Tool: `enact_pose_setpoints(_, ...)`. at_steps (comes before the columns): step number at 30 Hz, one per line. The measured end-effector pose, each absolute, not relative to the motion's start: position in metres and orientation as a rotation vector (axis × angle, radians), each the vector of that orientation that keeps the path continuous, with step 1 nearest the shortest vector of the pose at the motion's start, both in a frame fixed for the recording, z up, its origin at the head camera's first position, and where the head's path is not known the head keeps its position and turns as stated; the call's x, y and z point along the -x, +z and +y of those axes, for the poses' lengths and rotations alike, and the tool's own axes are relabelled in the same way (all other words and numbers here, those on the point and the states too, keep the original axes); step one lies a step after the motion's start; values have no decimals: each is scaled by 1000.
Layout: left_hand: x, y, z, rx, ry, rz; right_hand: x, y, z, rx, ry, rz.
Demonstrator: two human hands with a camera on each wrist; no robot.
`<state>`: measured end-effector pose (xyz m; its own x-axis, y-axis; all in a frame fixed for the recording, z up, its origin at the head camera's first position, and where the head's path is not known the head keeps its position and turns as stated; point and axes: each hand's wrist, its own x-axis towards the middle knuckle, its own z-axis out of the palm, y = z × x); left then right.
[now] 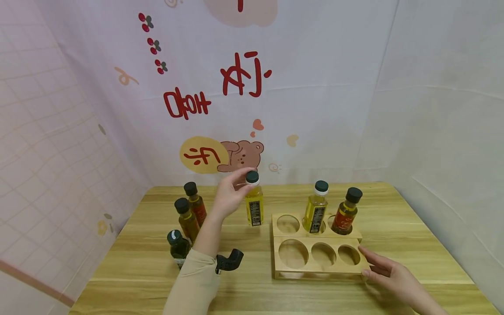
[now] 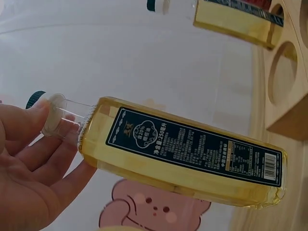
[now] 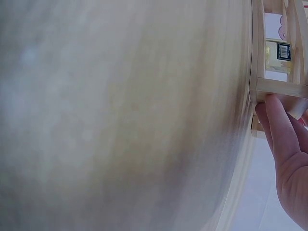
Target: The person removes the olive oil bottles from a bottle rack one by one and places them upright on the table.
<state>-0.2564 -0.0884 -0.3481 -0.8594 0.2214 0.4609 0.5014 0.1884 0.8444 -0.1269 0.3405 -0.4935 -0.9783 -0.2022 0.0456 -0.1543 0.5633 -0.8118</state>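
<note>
My left hand (image 1: pixel 230 197) grips an oil bottle (image 1: pixel 254 205) by its neck, just under the dark green cap. The bottle is upright, filled with yellow oil, with a black label (image 2: pixel 192 147); whether its base touches the table I cannot tell. To its right stands a two-step wooden bottle rack (image 1: pixel 323 273) with round holes. Fairly straight fingers of my right hand (image 1: pixel 393 278) touch the rack's right side near the front corner. In the rack's back row, a similar oil bottle (image 1: pixel 316 208) fills the middle hole and a red-labelled bottle (image 1: pixel 344 214) the right one.
Left of my forearm, two dark-capped bottles with red labels (image 1: pixel 197 208) (image 1: pixel 189 223) and a dark green bottle (image 1: pixel 179 247) stand on the wooden table (image 1: pixel 130 267). A printed curtain (image 1: pixel 315 100) hangs behind the table.
</note>
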Motion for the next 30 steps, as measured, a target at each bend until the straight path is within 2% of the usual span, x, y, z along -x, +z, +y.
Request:
enact_pose_setpoints(14,273,-379,-117,597,-1697,-2316,125,-497,342,309,-1448,2702)
enact_pose_setpoints(30,277,-388,-139,470,-1654,-2366,125,-491,339,254,-1414,2698)
